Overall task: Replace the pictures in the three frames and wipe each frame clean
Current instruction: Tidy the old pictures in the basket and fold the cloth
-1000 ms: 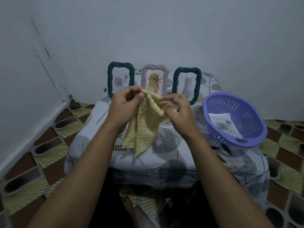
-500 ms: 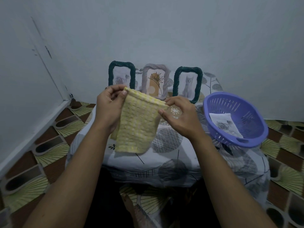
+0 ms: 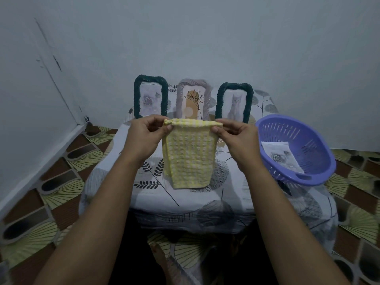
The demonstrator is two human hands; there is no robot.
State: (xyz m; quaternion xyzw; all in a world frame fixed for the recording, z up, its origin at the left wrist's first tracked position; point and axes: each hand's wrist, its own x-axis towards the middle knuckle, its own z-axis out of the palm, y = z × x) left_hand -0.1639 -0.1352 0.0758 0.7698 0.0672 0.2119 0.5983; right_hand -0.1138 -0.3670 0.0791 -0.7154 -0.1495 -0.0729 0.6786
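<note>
**One camera, worn on my head**

A single wide-angle view looks forward and down along my forearms. My left hand (image 3: 144, 138) and right hand (image 3: 236, 138), pinching the cloth (image 3: 190, 159), sit close at frame centre, with the table (image 3: 205, 198) just below them. The wall (image 3: 205, 38) fills the upper half, and the floor (image 3: 51, 192) bends off into the lower corners.

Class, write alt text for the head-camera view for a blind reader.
Left hand and right hand pinch a yellow cloth by its top corners above a table. Behind stand three picture frames; a purple basket sits at right.
</note>
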